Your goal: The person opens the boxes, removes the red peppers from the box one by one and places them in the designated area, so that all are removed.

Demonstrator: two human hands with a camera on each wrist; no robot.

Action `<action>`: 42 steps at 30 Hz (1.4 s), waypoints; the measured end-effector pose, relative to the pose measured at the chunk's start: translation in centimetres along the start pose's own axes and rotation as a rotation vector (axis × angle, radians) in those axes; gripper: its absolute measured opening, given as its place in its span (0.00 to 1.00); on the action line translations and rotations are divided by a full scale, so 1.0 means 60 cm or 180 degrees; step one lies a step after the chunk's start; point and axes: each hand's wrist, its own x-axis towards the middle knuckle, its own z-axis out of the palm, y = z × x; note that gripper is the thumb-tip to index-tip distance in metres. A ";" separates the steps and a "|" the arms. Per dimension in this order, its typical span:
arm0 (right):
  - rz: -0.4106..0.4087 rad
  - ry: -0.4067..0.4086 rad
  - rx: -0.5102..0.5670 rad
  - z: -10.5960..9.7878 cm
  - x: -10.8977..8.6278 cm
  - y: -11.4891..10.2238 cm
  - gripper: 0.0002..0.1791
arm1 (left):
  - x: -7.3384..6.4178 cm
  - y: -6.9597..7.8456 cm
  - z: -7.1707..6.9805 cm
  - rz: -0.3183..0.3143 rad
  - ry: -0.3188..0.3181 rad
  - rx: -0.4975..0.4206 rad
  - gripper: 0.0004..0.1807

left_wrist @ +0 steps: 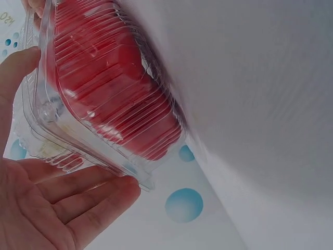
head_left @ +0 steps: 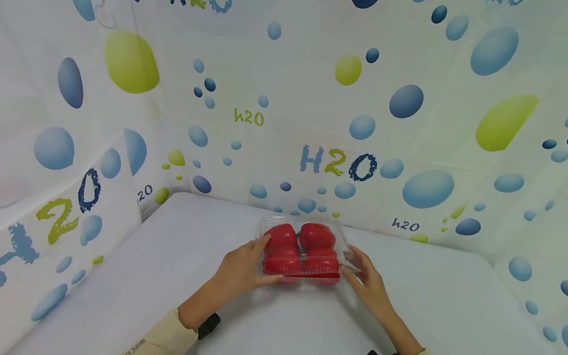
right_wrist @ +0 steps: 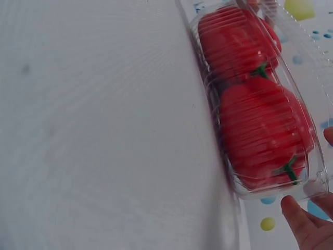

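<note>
A clear plastic clamshell box [head_left: 277, 220] with ribbed sides stands on the white table in the head view. Inside it sit several red bell peppers [head_left: 317, 236], and green stems [right_wrist: 289, 171] show through the plastic in the right wrist view. My left hand [head_left: 241, 266] grips the box's left side; in the left wrist view its thumb [left_wrist: 25, 60] and fingers lie on either side of the rim. At the right edge, my right hand [head_left: 370, 283] pinches the rim between thumb and fingers. Whether the lid is fully fastened I cannot tell.
The white tabletop [head_left: 443, 296] spreads around the box. Behind and beside it hangs a white curtain [head_left: 301, 88] printed with blue and green drops and H2O lettering. A dark band [head_left: 208, 325] sits at the left wrist by a beige sleeve [head_left: 168, 335].
</note>
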 end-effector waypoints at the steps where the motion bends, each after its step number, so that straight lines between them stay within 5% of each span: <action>1: -0.0026 -0.0013 0.0073 -0.001 0.000 0.001 0.31 | 0.000 0.000 0.000 0.0008 0.0003 0.0009 0.50; 7: -0.0252 -0.0167 0.0469 -0.005 -0.001 0.008 0.33 | 0.000 0.000 0.001 0.0082 0.0133 0.0171 0.49; 17: -0.0311 -0.0290 0.0665 -0.006 0.001 0.016 0.35 | -0.002 0.000 0.000 0.0126 0.0116 0.0134 0.48; 42: -0.0184 -0.0369 0.0714 -0.011 0.005 0.024 0.36 | -0.008 -0.012 -0.004 0.0220 0.0122 -0.0270 0.40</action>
